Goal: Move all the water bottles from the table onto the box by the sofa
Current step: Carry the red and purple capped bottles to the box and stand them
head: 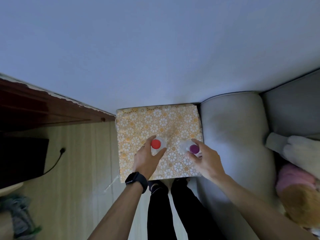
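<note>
I look straight down on a box (161, 122) covered in orange-and-white flower-patterned cloth, set against the wall beside a grey sofa. A clear water bottle with a red cap (155, 144) stands upright over the box's near left part, and my left hand (147, 159) curls around it. A clear bottle with a purple cap (194, 148) stands upright at the near right, with my right hand (205, 161) wrapped around it. Both bottles are seen from above, so I cannot tell whether their bases touch the cloth. A black watch sits on my left wrist.
The grey sofa arm (232, 135) borders the box on the right, with soft toys (301, 187) on the seat. A dark wooden cabinet (34, 108) and a black object with a cable (22, 158) stand to the left on pale wood flooring. My legs are below the box.
</note>
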The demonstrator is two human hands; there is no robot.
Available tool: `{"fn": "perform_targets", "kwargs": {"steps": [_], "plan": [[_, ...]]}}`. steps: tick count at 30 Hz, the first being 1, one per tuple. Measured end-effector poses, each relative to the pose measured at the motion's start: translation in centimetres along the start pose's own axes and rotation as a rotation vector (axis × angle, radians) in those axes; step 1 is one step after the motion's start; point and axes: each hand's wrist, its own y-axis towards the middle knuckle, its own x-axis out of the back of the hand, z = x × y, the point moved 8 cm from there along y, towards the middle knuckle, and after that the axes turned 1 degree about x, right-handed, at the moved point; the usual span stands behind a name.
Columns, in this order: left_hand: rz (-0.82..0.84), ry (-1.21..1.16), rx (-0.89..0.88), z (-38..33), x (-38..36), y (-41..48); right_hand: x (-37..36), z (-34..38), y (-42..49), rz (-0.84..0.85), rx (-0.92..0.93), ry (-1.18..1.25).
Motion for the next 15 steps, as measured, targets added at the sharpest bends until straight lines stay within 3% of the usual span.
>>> {"fn": "perform_targets", "kwargs": {"steps": [15], "plan": [[-0.139, -0.043, -0.164, -12.0, -2.3, 11.3, 7.5, 3.1, 12.2, -0.167, 0.120, -0.013]]}}
